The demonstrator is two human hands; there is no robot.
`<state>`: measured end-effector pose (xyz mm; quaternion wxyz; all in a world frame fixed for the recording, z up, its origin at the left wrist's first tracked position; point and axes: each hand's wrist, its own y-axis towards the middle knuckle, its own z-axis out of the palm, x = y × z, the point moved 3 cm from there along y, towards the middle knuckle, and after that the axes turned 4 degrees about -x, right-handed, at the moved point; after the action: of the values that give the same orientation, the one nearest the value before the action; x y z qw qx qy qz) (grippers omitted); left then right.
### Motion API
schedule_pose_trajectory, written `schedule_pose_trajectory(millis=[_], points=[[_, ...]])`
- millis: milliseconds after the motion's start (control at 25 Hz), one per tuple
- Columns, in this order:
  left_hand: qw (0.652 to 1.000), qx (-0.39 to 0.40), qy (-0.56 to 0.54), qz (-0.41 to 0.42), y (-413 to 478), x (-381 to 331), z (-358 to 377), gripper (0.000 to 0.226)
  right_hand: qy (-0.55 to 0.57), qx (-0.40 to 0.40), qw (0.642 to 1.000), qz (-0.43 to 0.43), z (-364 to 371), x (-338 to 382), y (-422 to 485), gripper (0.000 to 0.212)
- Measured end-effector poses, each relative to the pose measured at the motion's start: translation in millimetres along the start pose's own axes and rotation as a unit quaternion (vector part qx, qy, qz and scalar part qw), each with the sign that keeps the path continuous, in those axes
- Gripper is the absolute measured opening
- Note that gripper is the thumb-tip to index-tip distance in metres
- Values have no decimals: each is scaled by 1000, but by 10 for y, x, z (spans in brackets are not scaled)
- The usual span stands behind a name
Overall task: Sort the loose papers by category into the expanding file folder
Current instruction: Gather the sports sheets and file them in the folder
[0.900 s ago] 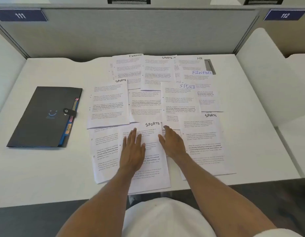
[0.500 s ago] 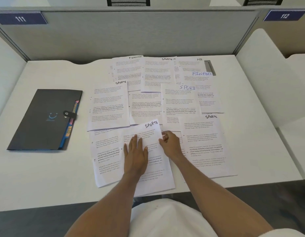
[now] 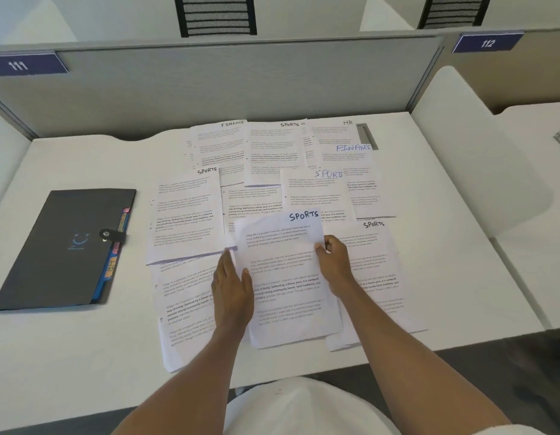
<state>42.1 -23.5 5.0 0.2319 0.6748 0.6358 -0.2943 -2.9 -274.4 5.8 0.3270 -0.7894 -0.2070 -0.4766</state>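
Right hand point(image 3: 333, 265) has lifted the SPORTS sheet point(image 3: 285, 277), pinching its right edge; left hand point(image 3: 231, 287) flat, fingers straight, at its left edge.

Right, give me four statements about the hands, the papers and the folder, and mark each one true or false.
1. The right hand pinches the right edge of the SPORTS sheet nearest the person. True.
2. The file folder lies open to the right of the papers. False: it lies closed on the desk, left of the papers.
3. An HR sheet lies at the far side of the spread. True.
4. The left hand grips the file folder. False: it rests with straight fingers at the SPORTS sheet's left edge, apart from the folder.
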Motion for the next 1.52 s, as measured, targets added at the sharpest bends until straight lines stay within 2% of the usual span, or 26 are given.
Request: schedule_pose_trajectory(millis=[160, 240, 320, 440, 560, 680, 840, 1000, 1120, 1240, 1520], points=[[990, 12, -126, -57, 108, -127, 86, 54, 30, -30, 999, 13, -142, 61, 155, 13], [986, -3, -148, -78, 199, -164, 134, 36, 43, -39, 998, 19, -199, 64, 195, 11], [981, -5, -161, -105, 299, -141, 196, 30, 51, -45, 997, 19, -250, 39, 218, 14], [953, 45, -246, -172, 343, -153, 303, 28, 54, -54, 997, 21, -341, 22, 231, 14], [929, 68, -300, -208, 329, -201, 381, 7, 16, -75, 997, 3, -475, 54, 243, 16], [924, 65, -292, -238, 305, -181, 446, 6, -90, -139, 985, -49, -686, 22, 238, 25], [934, 66, -259, -238, 262, -124, 452, 5, -297, -196, 932, -69, -1037, -148, 201, 48], [937, 65, -235, -248, 236, -79, 444, 9, -440, -175, 880, -27, -1309, -301, 138, 73], [938, 58, -231, -253, 232, -87, 435, 6, -476, -160, 864, 38, -1420, -387, 105, 91], [940, 58, -229, -245, 222, -112, 427, 5, -468, -141, 868, 80, -1454, -444, 100, 89], [945, 46, -220, -240, 188, -158, 422, 4, -433, -167, 881, 89, -1483, -386, 106, 63]])
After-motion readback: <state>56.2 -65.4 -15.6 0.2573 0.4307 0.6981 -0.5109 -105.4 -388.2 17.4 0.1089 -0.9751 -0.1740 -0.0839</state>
